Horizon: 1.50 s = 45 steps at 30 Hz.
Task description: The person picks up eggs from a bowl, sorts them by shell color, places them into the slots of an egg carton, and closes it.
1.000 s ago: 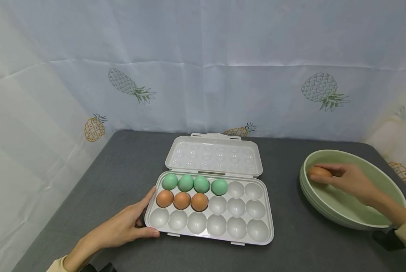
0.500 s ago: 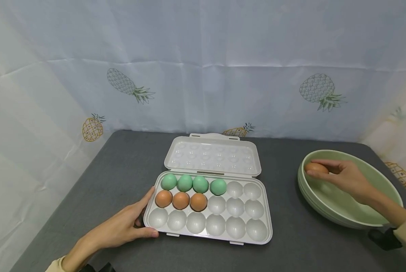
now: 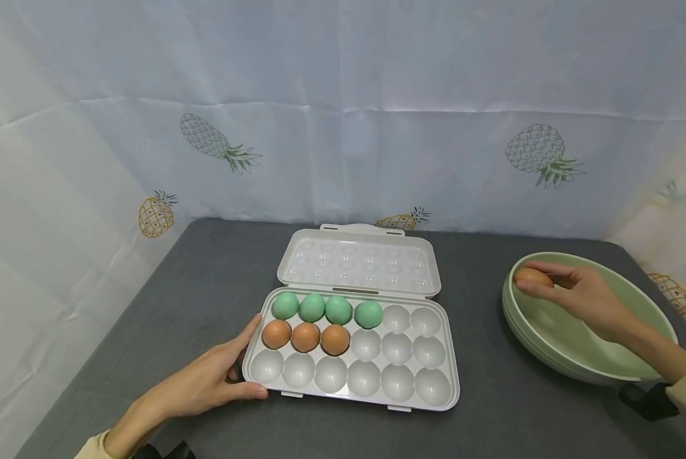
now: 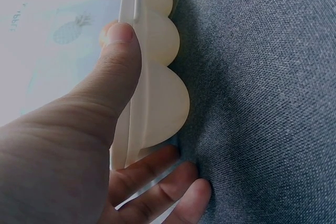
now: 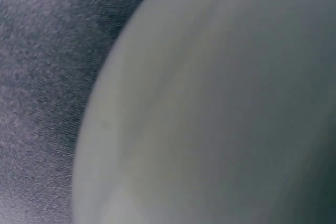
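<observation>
In the head view my right hand [image 3: 592, 303] pinches a brown egg [image 3: 532, 276] between thumb and fingers, just inside the left rim of a large pale green bowl [image 3: 618, 363]. The left hand [image 3: 205, 382] grips the left end of an open white plastic egg box [image 3: 351, 395]. Its thumb lies on the front corner, and in the left wrist view the fingers [image 4: 157, 187] curl round the end. Several green eggs [image 3: 338, 310] fill part of the box's back row. Three brown eggs [image 3: 305, 337] sit in the middle row. The right wrist view misses the right hand.
The egg box's lid [image 3: 360, 264] lies folded back behind it. Everything stands on a dark grey cloth-covered table [image 3: 228, 255]. A pale curtain with pineapple prints [image 3: 343, 159] hangs behind and at the sides. The bowl's wall [image 5: 184, 129] blurs across the right wrist view.
My right hand has shifted slightly up and left in the head view with the brown egg, closer to the bowl's left rim. The left hand keeps its grip on the egg box.
</observation>
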Each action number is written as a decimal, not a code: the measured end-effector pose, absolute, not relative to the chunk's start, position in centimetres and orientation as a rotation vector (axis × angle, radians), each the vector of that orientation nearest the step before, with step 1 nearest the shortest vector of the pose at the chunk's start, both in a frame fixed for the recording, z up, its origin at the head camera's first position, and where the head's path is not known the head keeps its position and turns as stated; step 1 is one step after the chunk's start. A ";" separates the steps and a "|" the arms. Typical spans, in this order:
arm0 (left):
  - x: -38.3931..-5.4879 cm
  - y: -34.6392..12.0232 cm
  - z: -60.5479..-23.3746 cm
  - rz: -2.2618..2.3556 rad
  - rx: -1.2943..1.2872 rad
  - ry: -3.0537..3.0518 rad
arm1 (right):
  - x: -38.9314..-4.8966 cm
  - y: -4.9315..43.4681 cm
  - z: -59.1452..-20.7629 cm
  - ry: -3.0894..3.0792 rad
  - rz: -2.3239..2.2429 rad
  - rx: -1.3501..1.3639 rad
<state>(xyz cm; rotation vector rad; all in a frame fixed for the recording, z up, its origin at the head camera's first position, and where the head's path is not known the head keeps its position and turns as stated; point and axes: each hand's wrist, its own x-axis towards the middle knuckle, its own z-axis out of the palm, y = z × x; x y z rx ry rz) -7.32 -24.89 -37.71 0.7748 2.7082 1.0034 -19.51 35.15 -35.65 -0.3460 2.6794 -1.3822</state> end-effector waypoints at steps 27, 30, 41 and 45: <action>-7.3 -24.8 -37.6 1.025 0.774 2.680 | -18.1 27.5 -31.4 2.187 -2.196 -0.408; -7.3 -24.8 -37.6 1.020 0.764 2.683 | -17.8 26.1 -31.0 2.211 -2.200 -0.371; -7.3 -24.8 -37.6 1.038 0.749 2.680 | -17.2 20.7 -29.9 2.344 -2.126 -0.404; -7.3 -24.8 -37.6 1.031 0.745 2.686 | -16.9 18.8 -30.1 2.357 -2.074 -0.481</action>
